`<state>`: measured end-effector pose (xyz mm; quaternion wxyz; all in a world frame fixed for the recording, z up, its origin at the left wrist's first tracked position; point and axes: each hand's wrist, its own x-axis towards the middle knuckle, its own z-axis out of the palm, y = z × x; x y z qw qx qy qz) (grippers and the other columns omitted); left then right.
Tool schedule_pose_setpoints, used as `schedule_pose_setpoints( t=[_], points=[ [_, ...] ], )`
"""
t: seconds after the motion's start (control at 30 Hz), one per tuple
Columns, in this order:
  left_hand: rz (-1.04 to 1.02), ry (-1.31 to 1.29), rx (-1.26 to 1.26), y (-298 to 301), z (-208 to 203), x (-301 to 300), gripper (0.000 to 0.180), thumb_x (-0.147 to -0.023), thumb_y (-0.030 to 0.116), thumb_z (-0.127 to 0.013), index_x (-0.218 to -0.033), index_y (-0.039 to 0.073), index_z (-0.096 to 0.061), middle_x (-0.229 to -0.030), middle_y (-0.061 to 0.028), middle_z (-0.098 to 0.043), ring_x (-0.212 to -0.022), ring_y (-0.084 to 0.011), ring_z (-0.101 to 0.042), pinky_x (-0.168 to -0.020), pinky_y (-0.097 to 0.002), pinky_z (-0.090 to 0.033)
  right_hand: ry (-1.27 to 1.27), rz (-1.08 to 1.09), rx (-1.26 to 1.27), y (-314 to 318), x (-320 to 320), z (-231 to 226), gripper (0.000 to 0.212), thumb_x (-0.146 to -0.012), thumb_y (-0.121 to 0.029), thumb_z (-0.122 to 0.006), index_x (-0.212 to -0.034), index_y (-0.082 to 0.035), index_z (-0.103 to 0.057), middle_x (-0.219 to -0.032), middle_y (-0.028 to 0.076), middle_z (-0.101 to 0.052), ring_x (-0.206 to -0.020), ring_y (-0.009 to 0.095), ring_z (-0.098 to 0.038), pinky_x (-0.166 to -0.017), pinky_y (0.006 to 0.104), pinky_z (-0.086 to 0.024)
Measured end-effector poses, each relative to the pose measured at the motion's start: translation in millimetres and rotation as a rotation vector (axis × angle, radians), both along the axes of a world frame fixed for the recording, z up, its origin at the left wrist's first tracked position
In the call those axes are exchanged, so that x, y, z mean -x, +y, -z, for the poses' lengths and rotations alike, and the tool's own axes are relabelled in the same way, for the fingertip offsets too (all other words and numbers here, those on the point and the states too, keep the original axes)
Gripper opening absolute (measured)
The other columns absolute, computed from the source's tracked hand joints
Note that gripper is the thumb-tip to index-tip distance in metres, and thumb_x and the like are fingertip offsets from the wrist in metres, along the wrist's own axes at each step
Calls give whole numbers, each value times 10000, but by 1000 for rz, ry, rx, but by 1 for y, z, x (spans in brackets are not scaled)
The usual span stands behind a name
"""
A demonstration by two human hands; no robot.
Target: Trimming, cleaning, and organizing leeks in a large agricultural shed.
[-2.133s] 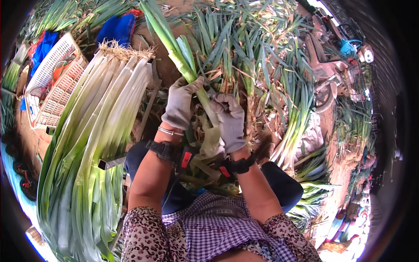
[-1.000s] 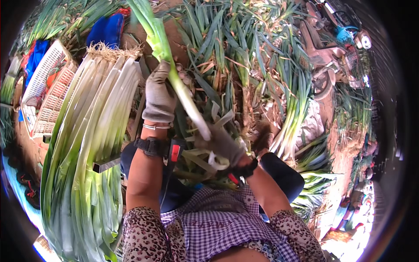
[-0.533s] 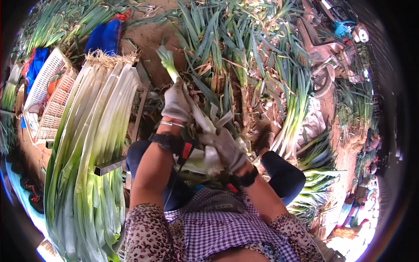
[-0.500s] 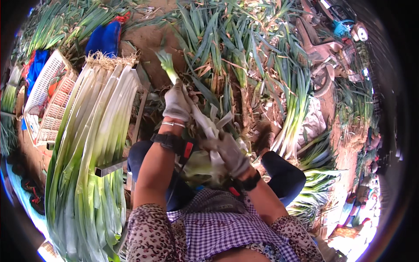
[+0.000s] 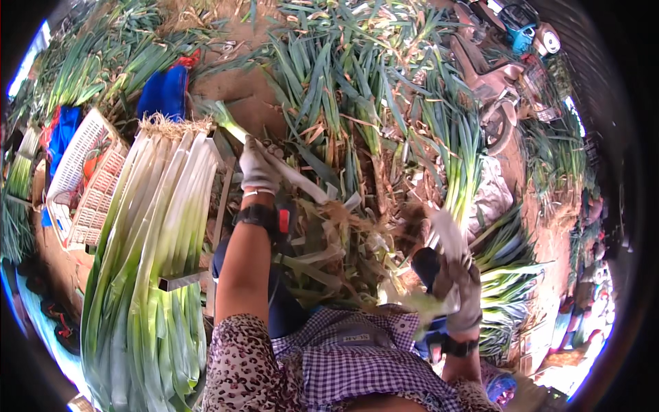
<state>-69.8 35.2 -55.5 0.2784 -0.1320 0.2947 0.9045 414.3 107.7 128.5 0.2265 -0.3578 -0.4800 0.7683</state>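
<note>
Leek (image 5: 288, 172) in gloved left hand (image 5: 259, 167)

No packages, labels, signs, screens.

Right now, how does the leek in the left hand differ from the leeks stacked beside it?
The held leek is single, gripped in the gloved left hand and lying slantwise above the scraps; the stacked leeks lie side by side in a neat pile. The held one's outer leaves hang loose; the stacked ones look smooth and clean. Both have white shafts turning green.
</note>
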Motion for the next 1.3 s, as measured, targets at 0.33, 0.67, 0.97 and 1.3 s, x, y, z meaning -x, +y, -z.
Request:
schedule_pose_setpoints(
  t=[0.33, 0.67, 0.97, 1.3],
  points=[
    [754, 558, 224, -24, -100, -199, 258, -1069, 235, -595, -1148, 7, -684, -980, -43, -716, -863, -169, -663, -811, -314, -545, 153, -22, -316, 6, 131, 94, 514, -1028, -111, -679, -1498, -31, -490, -1340, 80, -657, -1166, 202, -644, -1028, 342, -525],
    [178, 1634, 1106, -28, -108, -228, 653, -782, 364, -863, -1251, 25, -560, -1247, -217, -592, -1186, -419, -573, -1045, -520, -451, 470, -93, -589, -9, 92, -87, 274, -1000, -291, -725, -1183, -88, -712, -1188, 85, -707, -1158, 268, -686, -992, 441, -625],
    [-537, 2181, 1287, -149, -336, -152, 789, -636, 214, -914, -1379, 214, -648, -1322, -149, -561, -1218, -368, -525, -1021, -530, -420, 1214, -367, 104, 22, 142, -138, 328, -1007, -280, -687, -1254, -73, -627, -1347, 144, -657, -1302, 379, -632, -1109, 680, -493],
    [-61, 1585, 2694, -360, -248, -24, 279, -793, 184, -727, -1061, 134, -668, -988, -114, -689, -968, -344, -653, -848, -509, -464, 504, -566, 348, -25, 202, 57, 410, -1052, -345, -595, -1366, -82, -607, -1361, 96, -638, -1217, 279, -628, -1123, 468, -463]
  ],
)
